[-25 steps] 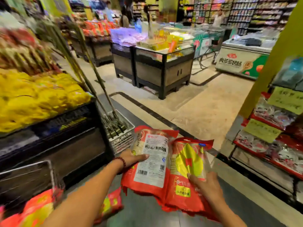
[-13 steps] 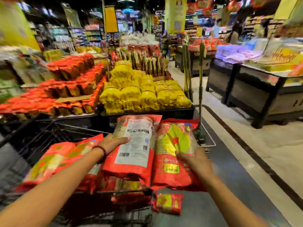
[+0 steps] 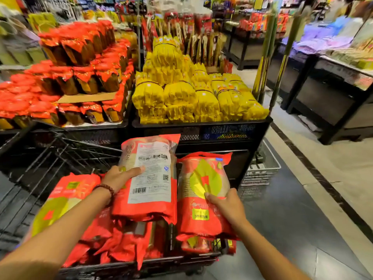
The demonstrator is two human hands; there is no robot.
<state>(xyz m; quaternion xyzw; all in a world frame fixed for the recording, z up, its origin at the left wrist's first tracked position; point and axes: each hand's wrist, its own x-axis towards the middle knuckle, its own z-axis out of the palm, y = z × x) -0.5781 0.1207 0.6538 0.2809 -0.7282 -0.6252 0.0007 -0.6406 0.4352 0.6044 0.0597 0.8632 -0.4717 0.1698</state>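
Observation:
I hold two red packets over a black wire shopping cart (image 3: pixel 60 150). My left hand (image 3: pixel 119 176) grips the left packet (image 3: pixel 153 184), whose white label side with a barcode faces me. My right hand (image 3: pixel 226 205) grips the right packet (image 3: pixel 201 178), which shows a yellow leaf design. Both packets stand upright side by side, touching. Under them, several more red packets (image 3: pixel 66 199) lie piled in the cart.
A black display stand (image 3: pixel 201 128) right ahead carries yellow bundled packets (image 3: pixel 181 93); beside it at left are stacked red-topped packets (image 3: pixel 76 63). A white crate (image 3: pixel 260 172) with tall green stalks stands at the stand's right corner. Open aisle floor (image 3: pixel 312 188) runs right, past dark tables (image 3: pixel 333 98).
My view has swung left from the aisle to the cart and the display stand. Both hands kept their packets, which now hang over the cart.

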